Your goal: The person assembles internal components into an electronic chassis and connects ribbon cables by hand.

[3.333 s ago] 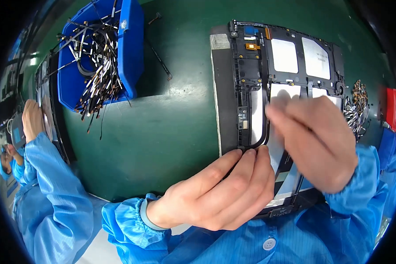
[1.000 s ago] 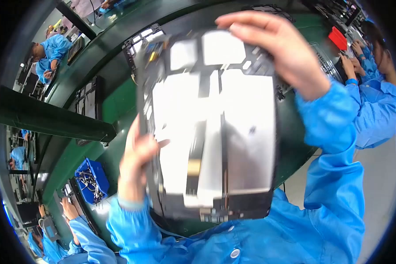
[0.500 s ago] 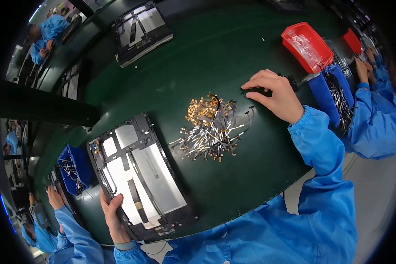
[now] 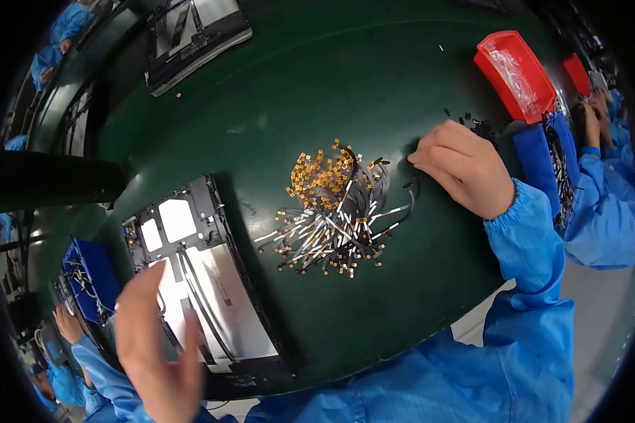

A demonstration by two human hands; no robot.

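Note:
My left hand (image 4: 155, 345), smeared by motion, is raised over the near left edge of an opened tablet (image 4: 243, 303), thumb and fingers apart. The tablet shows silver battery panels, black flat cables and a dark frame. To its right lies a pile of flex cables (image 4: 346, 204) with gold-coloured ends, dark strips and white sections. My right hand (image 4: 466, 168) hovers right of the pile with its fingertips pinched together; whatever they may hold is too small to make out. Small black pieces (image 4: 483, 128) lie just beyond that hand, partly hidden by it.
A red bin (image 4: 495, 81) holding clear plastic stands at the far right, with a blue bin (image 4: 533, 158) of cables beside it. Another blue bin (image 4: 104, 271) is at the left. A second opened tablet (image 4: 197, 60) lies at the back left. Co-workers sit on both sides.
My left hand has let go of the tablet's edge and lifted over it. My right hand has moved slightly right, its fingers closing from a loose curve into a pinch. The view has shifted.

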